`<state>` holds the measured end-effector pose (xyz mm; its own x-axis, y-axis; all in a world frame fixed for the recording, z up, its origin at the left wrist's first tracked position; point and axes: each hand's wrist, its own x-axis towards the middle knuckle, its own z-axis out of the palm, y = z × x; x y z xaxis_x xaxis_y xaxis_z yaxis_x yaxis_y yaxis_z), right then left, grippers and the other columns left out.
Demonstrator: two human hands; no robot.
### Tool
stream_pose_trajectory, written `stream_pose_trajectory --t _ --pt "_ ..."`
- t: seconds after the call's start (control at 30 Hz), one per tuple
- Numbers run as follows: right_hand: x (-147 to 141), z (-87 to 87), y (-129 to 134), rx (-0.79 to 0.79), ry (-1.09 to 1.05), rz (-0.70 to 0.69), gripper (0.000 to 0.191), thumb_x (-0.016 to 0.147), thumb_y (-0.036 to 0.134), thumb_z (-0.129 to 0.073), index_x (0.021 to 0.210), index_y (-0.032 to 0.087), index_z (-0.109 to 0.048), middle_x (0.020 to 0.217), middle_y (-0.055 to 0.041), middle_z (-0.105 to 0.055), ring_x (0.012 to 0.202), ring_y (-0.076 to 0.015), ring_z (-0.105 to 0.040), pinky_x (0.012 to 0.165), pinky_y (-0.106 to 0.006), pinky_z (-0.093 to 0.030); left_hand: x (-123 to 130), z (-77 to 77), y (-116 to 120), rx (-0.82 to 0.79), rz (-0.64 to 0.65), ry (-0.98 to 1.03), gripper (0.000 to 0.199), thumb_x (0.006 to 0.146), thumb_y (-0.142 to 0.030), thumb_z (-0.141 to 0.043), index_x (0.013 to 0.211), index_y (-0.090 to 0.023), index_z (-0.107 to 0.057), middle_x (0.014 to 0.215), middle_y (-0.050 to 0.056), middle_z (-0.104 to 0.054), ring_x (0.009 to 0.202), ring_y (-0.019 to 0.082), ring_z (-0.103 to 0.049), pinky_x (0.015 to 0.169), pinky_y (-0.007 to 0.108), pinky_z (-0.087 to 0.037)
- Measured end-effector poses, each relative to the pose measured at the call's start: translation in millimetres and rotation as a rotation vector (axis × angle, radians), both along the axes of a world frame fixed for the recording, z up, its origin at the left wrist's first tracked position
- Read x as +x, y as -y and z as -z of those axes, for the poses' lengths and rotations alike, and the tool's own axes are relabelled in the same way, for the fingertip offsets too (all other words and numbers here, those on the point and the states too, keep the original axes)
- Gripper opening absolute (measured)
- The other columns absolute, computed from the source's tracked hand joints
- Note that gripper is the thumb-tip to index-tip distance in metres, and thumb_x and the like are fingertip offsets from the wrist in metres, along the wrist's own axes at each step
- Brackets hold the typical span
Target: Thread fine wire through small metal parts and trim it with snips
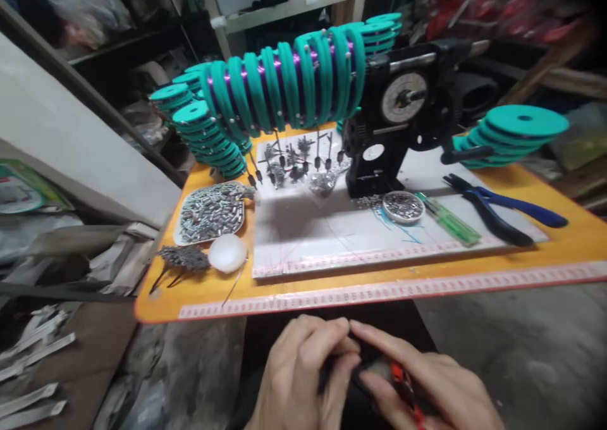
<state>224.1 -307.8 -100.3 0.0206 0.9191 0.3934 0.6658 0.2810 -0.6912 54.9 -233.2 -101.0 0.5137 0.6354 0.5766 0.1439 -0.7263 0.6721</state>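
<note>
Below the table's front edge, my left hand (308, 370) has its fingers curled and pinched around something small and dark that I cannot make out. Beside it, my right hand (427, 376) is closed, with a red and black tool (403, 382) in its palm. The fingertips of both hands nearly meet. Above them on the orange table (284, 288) stands a black winding machine (379, 126), with a row of teal discs and purple wire (284, 88) on its shaft. Several dark-tipped pieces hang on wires under the discs.
A tray of metal cylinders (211, 212), a white cup (227, 253) and a dark bundle (184, 257) lie at left. A round dish of small parts (403, 207), a green-handled tool (450, 221) and blue-black pliers (502, 205) lie right. Teal discs (521, 126) are stacked behind.
</note>
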Motion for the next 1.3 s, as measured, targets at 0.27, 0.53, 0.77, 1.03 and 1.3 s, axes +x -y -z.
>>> stream_pose_trajectory --t 0.27,0.53,0.77,1.03,1.3 --pt "-2 -14.1 -12 -0.003 -0.198 -0.006 0.020 0.084 0.012 -0.062 0.102 0.022 -0.063 0.071 0.0045 -0.074 0.048 -0.0054 -0.065 0.054 -0.011 -0.051 5 -4.8 -12 0.140 0.170 -0.054 0.062 0.080 0.009 -0.058 0.135 -0.011 -0.037 0.093 0.011 -0.069 0.096 0.020 -0.067 0.095 0.044 -0.055" --pt "1 -10.8 -12 -0.121 -0.319 0.022 0.005 0.088 0.017 -0.059 0.089 0.021 -0.062 0.053 0.0083 -0.062 0.036 -0.0043 -0.055 0.042 -0.012 -0.045 9 -0.4 -12 0.025 0.184 -0.037 0.075 0.081 0.010 -0.056 0.144 -0.019 -0.028 0.092 0.007 -0.068 0.089 0.018 -0.067 0.090 0.044 -0.058" --pt "3 -7.6 -12 -0.169 -0.333 0.084 0.004 0.088 0.018 -0.059 0.090 0.022 -0.060 0.050 0.0093 -0.059 0.031 -0.0035 -0.049 0.036 -0.011 -0.040 7 -7.2 -14 0.068 0.118 -0.146 0.046 0.081 0.008 -0.055 0.124 -0.008 -0.049 0.094 0.011 -0.066 0.085 0.017 -0.064 0.075 0.029 -0.058" --pt "0 -4.1 -16 -0.199 -0.379 0.081 0.004 0.089 0.019 -0.057 0.087 0.021 -0.061 0.050 0.0082 -0.059 0.031 -0.0036 -0.049 0.036 -0.011 -0.040 12 -10.9 -19 0.075 0.061 -0.169 0.019 0.086 -0.001 -0.058 0.101 -0.012 -0.063 0.079 0.004 -0.057 0.071 0.013 -0.055 0.063 0.024 -0.053" --pt "6 5.0 -14 -0.168 -0.341 0.140 0.010 0.091 0.020 -0.059 0.100 0.022 -0.060 0.051 0.0101 -0.061 0.031 -0.0046 -0.052 0.036 -0.012 -0.044 23 -15.2 -35 0.029 -0.035 -0.304 0.010 0.086 -0.005 -0.057 0.085 -0.014 -0.061 0.075 0.003 -0.054 0.068 0.015 -0.054 0.058 0.026 -0.048"
